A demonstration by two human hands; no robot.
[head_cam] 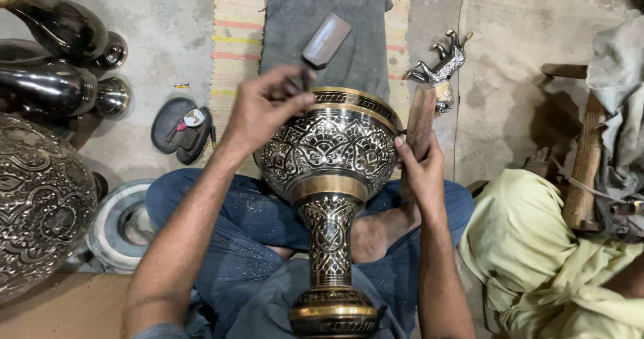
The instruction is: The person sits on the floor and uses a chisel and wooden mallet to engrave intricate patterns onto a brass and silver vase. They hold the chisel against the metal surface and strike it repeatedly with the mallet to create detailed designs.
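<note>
My left hand (268,107) was closed on a thin tool, likely a chisel, at the rim of the engraved brass goblet vase (330,178). My right hand (421,171) gripped a wooden mallet (421,121), raised beside the bowl. The vase lay across my crossed legs (268,218), steadied for work. Dark vases (60,57) lay left.

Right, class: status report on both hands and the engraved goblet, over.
Left hand grips a small hammer. Right hand holds a wooden block against the goblet. Goblet lies across the lap. Nothing between.
</note>
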